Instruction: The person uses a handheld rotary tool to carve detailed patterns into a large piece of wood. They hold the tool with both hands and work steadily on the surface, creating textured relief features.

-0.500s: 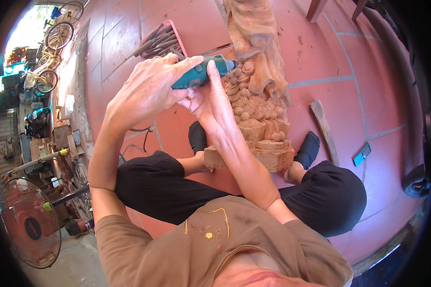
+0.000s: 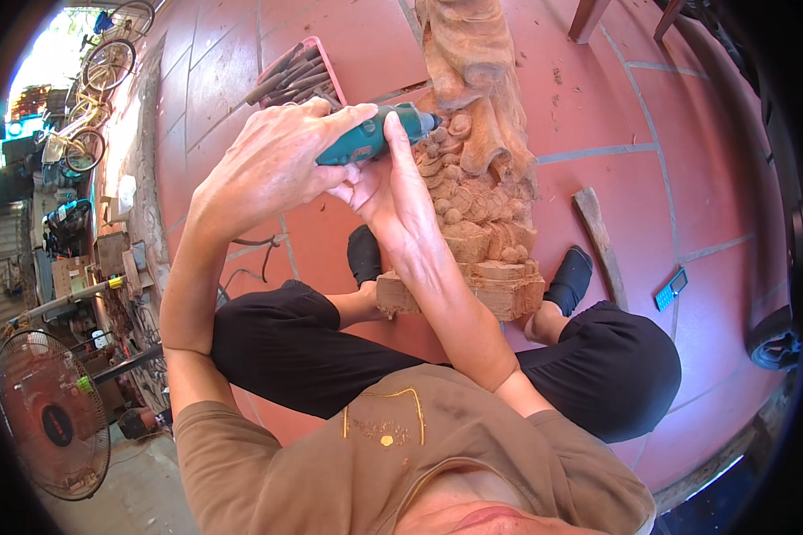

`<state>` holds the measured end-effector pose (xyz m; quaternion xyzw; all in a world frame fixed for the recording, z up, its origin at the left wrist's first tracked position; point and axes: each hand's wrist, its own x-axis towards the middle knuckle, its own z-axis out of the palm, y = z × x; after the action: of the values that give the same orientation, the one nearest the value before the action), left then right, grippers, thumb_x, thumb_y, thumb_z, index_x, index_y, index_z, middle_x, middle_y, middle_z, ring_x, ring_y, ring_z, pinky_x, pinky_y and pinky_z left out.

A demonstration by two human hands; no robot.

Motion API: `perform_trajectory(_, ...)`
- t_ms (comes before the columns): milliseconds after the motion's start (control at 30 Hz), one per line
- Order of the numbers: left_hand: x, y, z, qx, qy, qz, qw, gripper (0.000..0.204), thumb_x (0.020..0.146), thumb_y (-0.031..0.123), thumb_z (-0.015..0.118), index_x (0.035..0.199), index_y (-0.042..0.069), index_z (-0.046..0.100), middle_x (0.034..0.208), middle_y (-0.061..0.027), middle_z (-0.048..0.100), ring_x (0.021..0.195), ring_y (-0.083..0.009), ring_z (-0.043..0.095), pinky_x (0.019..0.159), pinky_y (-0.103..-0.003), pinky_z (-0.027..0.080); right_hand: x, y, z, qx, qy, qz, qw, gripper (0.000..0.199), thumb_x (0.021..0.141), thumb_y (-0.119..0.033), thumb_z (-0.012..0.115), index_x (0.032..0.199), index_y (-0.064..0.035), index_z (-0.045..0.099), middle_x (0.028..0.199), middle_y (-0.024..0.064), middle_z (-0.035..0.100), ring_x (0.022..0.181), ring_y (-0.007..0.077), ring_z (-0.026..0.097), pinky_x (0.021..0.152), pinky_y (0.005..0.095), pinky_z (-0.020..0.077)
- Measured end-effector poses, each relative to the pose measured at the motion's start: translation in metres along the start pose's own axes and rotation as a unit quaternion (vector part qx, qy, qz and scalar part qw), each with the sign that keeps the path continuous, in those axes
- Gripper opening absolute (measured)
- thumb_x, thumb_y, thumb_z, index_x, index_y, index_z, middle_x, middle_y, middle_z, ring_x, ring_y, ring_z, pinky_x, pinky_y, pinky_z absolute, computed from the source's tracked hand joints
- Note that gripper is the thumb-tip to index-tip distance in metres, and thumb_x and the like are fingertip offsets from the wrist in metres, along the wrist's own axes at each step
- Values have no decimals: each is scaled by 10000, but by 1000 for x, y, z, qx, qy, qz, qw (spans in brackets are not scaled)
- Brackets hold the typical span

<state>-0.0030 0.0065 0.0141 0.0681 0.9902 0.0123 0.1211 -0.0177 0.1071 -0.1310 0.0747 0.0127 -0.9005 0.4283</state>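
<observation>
A tall carved wooden statue stands on its block base between my feet on the red tile floor. My left hand grips the body of a teal handheld rotary tool. Its tip touches the carving's left side. My right hand wraps the tool from below, thumb along its front end, close against the wood. I sit with legs spread in black trousers around the base.
A tray of chisels lies on the floor behind my hands. A wooden stick and a small phone lie to the right. A standing fan, clutter and bicycles line the left side.
Both hands stay on the tool at the same spot on the carving; only a very slight shift of the tool is visible.
</observation>
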Motion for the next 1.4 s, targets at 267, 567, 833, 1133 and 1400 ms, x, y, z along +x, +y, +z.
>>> perform_trajectory(267, -2, -1, 1, 1, -4, -3, 1000, 590, 794, 217, 684, 1368, 165, 562, 1007, -157, 656, 960, -366, 630, 843, -468, 475, -3, -1, 4, -4, 9, 0, 1000, 519, 1034, -514, 475, 1348, -101, 485, 1265, 103, 635, 1089, 211, 665, 939, 442, 582)
perform_trajectory(567, -3, -2, 4, 16, 27, 16, 999, 648, 734, 131, 681, 1368, 186, 559, 928, -144, 639, 866, -375, 640, 763, -461, 515, -5, -1, 3, -3, 20, 5, 1000, 510, 1028, -511, 494, 1336, -105, 504, 1255, 90, 642, 1067, 202, 667, 927, 421, 582)
perform_trajectory(833, -3, 2, 2, 12, -1, 8, 1000, 601, 798, 231, 715, 1368, 148, 542, 975, -167, 642, 903, -373, 643, 792, -470, 494, -6, -2, 3, 3, 20, 6, 1000, 521, 1018, -518, 510, 1324, -96, 512, 1255, 87, 643, 1060, 201, 670, 916, 401, 584)
perform_trajectory(1133, -6, 7, -1, 22, 13, 12, 1000, 669, 732, 136, 721, 1379, 177, 556, 961, -141, 652, 904, -367, 647, 782, -450, 515, -9, 0, 7, 1, 17, 6, 1000, 499, 1018, -516, 517, 1296, -102, 531, 1187, 63, 660, 967, 160, 673, 831, 367, 592)
perform_trajectory(1400, -12, 6, -6, 29, 14, 10, 999, 662, 728, 145, 739, 1368, 148, 572, 966, -144, 655, 899, -358, 649, 786, -444, 515, -13, 5, 13, 5, 17, 12, 1000, 509, 1025, -518, 500, 1305, -93, 524, 1185, 61, 654, 951, 145, 659, 822, 380, 596)
